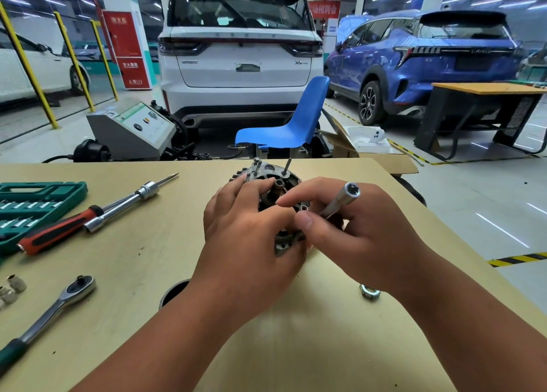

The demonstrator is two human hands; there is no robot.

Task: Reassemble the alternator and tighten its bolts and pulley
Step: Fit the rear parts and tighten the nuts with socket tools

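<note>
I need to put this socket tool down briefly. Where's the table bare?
Bare: between the red-handled screwdriver and the ratchet; the table's far-left strip beyond the green socket case. Crowded: around the alternator, held by the left hand, with the right hand holding the socket tool; the nut lies nearby.

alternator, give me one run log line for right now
left hand: holds alternator | right hand: grips long socket | through bolts: standing proud | nut: loose on table

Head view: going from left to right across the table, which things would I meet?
green socket case → round hole in the table → left hand holding the alternator → right hand holding a chrome socket tool
</note>
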